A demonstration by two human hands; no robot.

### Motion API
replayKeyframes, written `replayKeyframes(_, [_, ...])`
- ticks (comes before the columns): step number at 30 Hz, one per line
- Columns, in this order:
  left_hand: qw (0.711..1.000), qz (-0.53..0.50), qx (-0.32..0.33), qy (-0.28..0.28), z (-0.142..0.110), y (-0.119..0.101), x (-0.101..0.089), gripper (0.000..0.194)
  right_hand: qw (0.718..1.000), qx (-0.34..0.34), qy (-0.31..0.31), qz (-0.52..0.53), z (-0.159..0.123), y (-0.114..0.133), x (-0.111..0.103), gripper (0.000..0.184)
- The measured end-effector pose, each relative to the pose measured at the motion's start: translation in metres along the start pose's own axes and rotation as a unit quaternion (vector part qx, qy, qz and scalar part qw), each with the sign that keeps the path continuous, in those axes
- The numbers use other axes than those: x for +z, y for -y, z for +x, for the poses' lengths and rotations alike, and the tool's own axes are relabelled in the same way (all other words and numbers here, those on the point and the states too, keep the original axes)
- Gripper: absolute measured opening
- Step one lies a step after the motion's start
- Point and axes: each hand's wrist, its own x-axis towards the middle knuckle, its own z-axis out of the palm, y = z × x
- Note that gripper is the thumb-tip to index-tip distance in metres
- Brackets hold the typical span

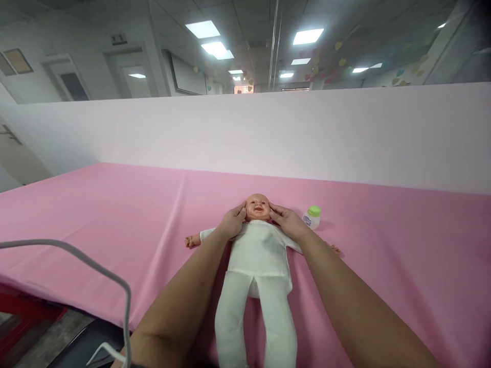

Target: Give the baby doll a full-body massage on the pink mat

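A baby doll point(258, 255) in a white suit lies on its back on the pink sheet point(115, 220), head away from me. My left hand point(232, 223) rests against the left side of the doll's head, fingers lying along the cheek. My right hand point(286, 221) does the same on the right side. Both hands cup the head between them, fingers stretched rather than curled. A small white bottle with a green cap point(312, 216) stands just right of my right hand.
A pale partition wall point(268, 133) rises behind the pink surface. A grey cable point(95, 268) loops across the lower left, over the surface's near edge. Something red point(23, 312) shows below that edge.
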Motion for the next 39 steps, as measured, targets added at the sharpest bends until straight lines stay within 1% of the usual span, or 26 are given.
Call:
replayKeyframes(5, [0.999,0.034,-0.004,-0.013,0.000,0.001,0.001,0.067,1.000,-0.004,-0.013,-0.016,0.000,0.001,0.001,0.066])
replayKeyframes(8, [0.998,0.059,-0.004,-0.022,-0.004,-0.005,0.001,0.064,1.000,-0.007,-0.015,-0.020,0.000,0.001,0.001,0.063])
replayKeyframes(11, [0.996,0.090,0.007,-0.023,-0.011,-0.017,-0.003,0.057,0.997,-0.012,-0.026,-0.078,-0.001,0.003,-0.001,0.055])
replayKeyframes(13, [0.993,0.114,0.006,-0.030,-0.015,-0.027,-0.008,0.055,0.991,-0.016,-0.040,-0.126,-0.003,0.007,-0.002,0.053])
replayKeyframes(15, [0.990,0.134,-0.003,-0.052,-0.020,-0.038,-0.012,0.051,0.985,-0.016,-0.062,-0.158,-0.006,0.013,-0.004,0.052])
replayKeyframes(17, [0.985,0.149,-0.005,-0.082,-0.024,-0.051,-0.011,0.044,0.980,-0.020,-0.087,-0.180,-0.010,0.022,-0.009,0.048])
replayKeyframes(19, [0.981,0.157,0.016,-0.113,-0.031,-0.068,-0.001,0.036,0.973,-0.028,-0.114,-0.199,-0.014,0.032,-0.018,0.039])
replayKeyframes(20, [0.979,0.156,0.040,-0.123,-0.035,-0.078,0.007,0.032,0.970,-0.033,-0.128,-0.206,-0.016,0.037,-0.024,0.035])
replayKeyframes(21, [0.979,0.145,0.073,-0.121,-0.039,-0.089,0.017,0.030,0.965,-0.038,-0.148,-0.214,-0.018,0.041,-0.032,0.032])
replayKeyframes(22, [0.980,0.131,0.107,-0.104,-0.044,-0.101,0.029,0.028,0.958,-0.042,-0.172,-0.224,-0.020,0.044,-0.042,0.031])
replayKeyframes(23, [0.982,0.118,0.132,-0.068,-0.048,-0.111,0.041,0.026,0.950,-0.045,-0.198,-0.237,-0.022,0.045,-0.052,0.031])
replayKeyframes(24, [0.984,0.107,0.140,-0.024,-0.052,-0.121,0.052,0.027,0.940,-0.042,-0.222,-0.256,-0.025,0.046,-0.062,0.032])
replayKeyframes(25, [0.987,0.094,0.133,0.012,-0.054,-0.130,0.063,0.028,0.929,-0.034,-0.240,-0.279,-0.028,0.044,-0.072,0.035])
replayKeyframes(27, [0.989,0.075,0.104,0.072,-0.054,-0.143,0.080,0.031,0.913,-0.007,-0.249,-0.323,-0.034,0.037,-0.090,0.039])
replayKeyframes(29, [0.990,0.047,0.058,0.116,-0.045,-0.148,0.092,0.034,0.908,0.019,-0.231,-0.349,-0.042,0.028,-0.102,0.045])
replayKeyframes(30, [0.990,0.022,0.028,0.133,-0.038,-0.149,0.098,0.036,0.908,0.025,-0.221,-0.355,-0.045,0.023,-0.105,0.049])
replayKeyframes(32, [0.984,-0.057,-0.055,0.157,-0.020,-0.147,0.112,0.042,0.909,0.024,-0.204,-0.361,-0.050,0.014,-0.108,0.056])
replayKeyframes(34, [0.962,-0.148,-0.164,0.159,0.000,-0.142,0.129,0.046,0.913,0.014,-0.194,-0.358,-0.053,0.007,-0.108,0.063])
replayKeyframes(36, [0.932,-0.225,-0.257,0.121,0.017,-0.136,0.149,0.045,0.919,0.003,-0.188,-0.347,-0.053,0.002,-0.106,0.067])
replayKeyframes(37, [0.920,-0.245,-0.291,0.092,0.023,-0.132,0.159,0.043,0.921,-0.002,-0.184,-0.344,-0.052,0.000,-0.105,0.070])
replayKeyframes(39, [0.910,-0.257,-0.320,0.060,0.033,-0.125,0.178,0.040,0.920,-0.010,-0.171,-0.352,-0.051,-0.004,-0.103,0.073])
